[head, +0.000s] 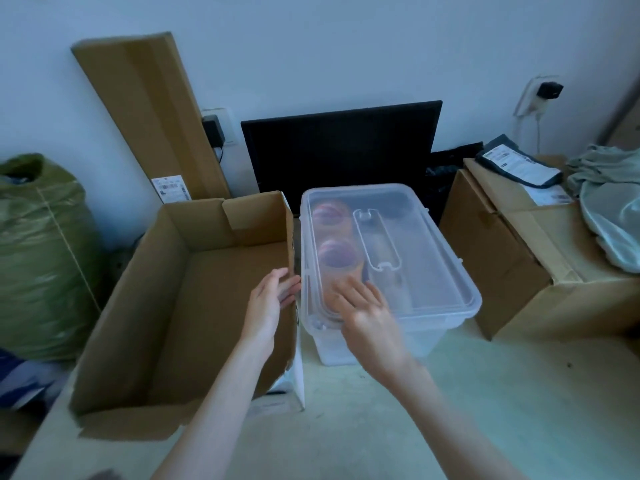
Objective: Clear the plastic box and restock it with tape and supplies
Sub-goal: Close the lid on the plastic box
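Note:
A clear plastic box (446,306) stands on the floor with its lid (426,258) on. Through the lid I make out two rolls of tape (337,254) with reddish cores along the left side; other contents are blurred. My right hand (363,306) lies on the near left part of the lid with its fingers spread fairly straight. My left hand (272,299) is just left of the box, its fingers touching the right wall of an open cardboard box (207,306). That cardboard box looks empty inside.
A black monitor (341,150) leans on the wall behind the plastic box. A long flat carton (149,112) leans at the back left. A green sack (41,258) sits far left. Closed cardboard boxes (512,258) with parcels and cloth stand at the right.

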Demonstrator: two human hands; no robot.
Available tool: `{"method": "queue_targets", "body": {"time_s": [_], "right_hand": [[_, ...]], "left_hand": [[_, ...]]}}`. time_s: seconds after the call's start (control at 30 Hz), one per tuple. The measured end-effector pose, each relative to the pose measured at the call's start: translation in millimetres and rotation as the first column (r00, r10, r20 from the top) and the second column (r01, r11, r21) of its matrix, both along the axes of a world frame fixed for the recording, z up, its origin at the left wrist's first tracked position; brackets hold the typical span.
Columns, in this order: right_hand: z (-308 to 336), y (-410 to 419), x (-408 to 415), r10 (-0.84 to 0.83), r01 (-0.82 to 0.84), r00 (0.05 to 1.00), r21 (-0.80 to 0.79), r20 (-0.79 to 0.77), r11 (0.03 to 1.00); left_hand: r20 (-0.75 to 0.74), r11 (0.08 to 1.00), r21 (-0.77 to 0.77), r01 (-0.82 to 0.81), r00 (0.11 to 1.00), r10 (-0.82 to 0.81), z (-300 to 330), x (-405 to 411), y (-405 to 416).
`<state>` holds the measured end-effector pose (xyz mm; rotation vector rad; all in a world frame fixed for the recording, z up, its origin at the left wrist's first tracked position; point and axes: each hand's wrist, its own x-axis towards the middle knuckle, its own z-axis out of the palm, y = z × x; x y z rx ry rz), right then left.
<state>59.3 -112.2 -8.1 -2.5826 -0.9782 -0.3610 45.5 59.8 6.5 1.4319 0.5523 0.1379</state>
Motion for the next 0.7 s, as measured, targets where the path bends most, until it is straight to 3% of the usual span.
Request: {"method": "queue_targets", "body": {"time_s": [0.1, 0.17, 0.27, 0.37, 0.47, 0.57, 0.7], "right_hand": [[15, -3, 6, 0.075, -0.084, 0.971, -0.033, -0.227, 0.996], [25, -8, 10, 0.124, -0.122, 0.906, 0.031, -0.404, 0.992], [30, -22, 17, 0.127, -0.064, 0.907, 0.168, -0.401, 0.984], [21, -44, 31, -0.230, 0.257, 0.951, 0.117, -0.208, 0.959], [22, -71, 41, -0.581, 0.581, 0.762, -0.093, -0.286, 0.808], [23, -81, 46, -0.656, 0.658, 0.630, -0.162, -0.416, 0.735], [20, -73, 44, -0.659, 0.641, 0.670, -0.182, -0.341, 0.746]], "left_hand": [[-0.012, 0.999, 0.033, 0.016, 1.000, -0.016, -2, -1, 0], [-0.017, 0.998, 0.062, 0.027, 1.000, -0.026, -2, 0, 0], [-0.005, 0.993, 0.114, 0.030, 1.000, -0.030, 0, -1, -5], [0.005, 0.974, 0.217, 0.056, 0.998, -0.059, 1, -3, -13], [0.003, 0.951, 0.291, 0.102, 0.994, -0.108, -4, -5, -22], [-0.003, 0.910, 0.397, 0.120, 0.992, -0.129, -14, -7, -29], [-0.025, 0.886, 0.451, 0.113, 0.993, -0.114, -23, -9, -29]]}}
